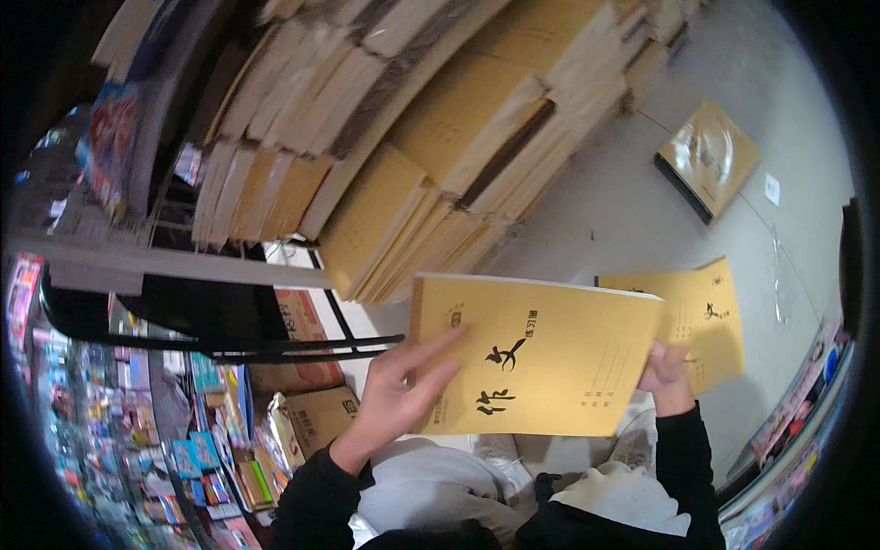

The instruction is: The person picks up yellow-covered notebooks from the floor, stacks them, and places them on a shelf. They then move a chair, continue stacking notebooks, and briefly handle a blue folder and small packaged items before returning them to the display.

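A thin stack of yellow-covered exercise books (543,371), its covers printed with large black characters, is held above my lap. My left hand (405,392) grips its left edge, thumb and fingertips resting on the top cover. At the right edge, my right hand (665,375) holds the stack, with part of the hand hidden behind it. Beyond that hand, another yellow exercise book (715,323) lies low down, partly covered by the held stack and my hand.
Large piles of yellow exercise books (375,213) stand at the upper left and centre. A plastic-wrapped bundle (711,155) lies on the grey floor. Cardboard boxes (323,412) and shelves of small packaged goods (130,426) are at the left. A black metal frame (309,342) juts in from the left.
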Available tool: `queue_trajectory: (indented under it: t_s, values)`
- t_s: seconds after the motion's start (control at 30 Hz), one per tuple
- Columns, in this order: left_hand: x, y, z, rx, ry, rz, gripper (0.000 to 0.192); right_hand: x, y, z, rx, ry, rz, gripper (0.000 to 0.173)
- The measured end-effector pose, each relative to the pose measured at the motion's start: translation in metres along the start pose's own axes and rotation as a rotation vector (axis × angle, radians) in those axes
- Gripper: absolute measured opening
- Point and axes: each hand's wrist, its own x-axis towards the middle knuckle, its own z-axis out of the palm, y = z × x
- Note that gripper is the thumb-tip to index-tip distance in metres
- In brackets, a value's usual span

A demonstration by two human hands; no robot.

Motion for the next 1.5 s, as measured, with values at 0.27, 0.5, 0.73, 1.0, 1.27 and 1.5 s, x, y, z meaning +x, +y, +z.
queue_trajectory:
  t_s: [0.27, 0.5, 0.73, 1.0, 1.27, 1.5]
  values:
    - [0.026, -0.036, -0.033, -0.507, 0.283, 0.028, 0.064, 0.028, -0.051, 0.074, -0.272, 0.269, 0.121, 0.042]
    - [0.032, -0.076, -0.036, 0.586, 0.465, 0.09, 0.053, 0.074, -0.085, 0.139, -0.388, 0.324, -0.122, 0.037]
    - [0.03, -0.081, -0.031, 0.658, 0.587, 0.06, 0.049, 0.117, -0.072, 0.192, -0.494, 0.344, -0.053, 0.033]
    - [0.031, -0.088, -0.027, 0.515, 0.687, 0.068, 0.043, 0.196, 0.012, 0.224, -0.512, 0.217, -0.053, 0.035]
    - [0.043, -0.118, -0.034, 0.203, 0.765, -0.018, 0.035, 0.237, 0.011, 0.217, -0.847, -0.051, 0.127, 0.051]
    - [0.041, -0.098, -0.033, 0.269, 0.684, 0.021, 0.054, 0.227, -0.023, 0.196, -1.404, 0.114, -0.165, 0.038]
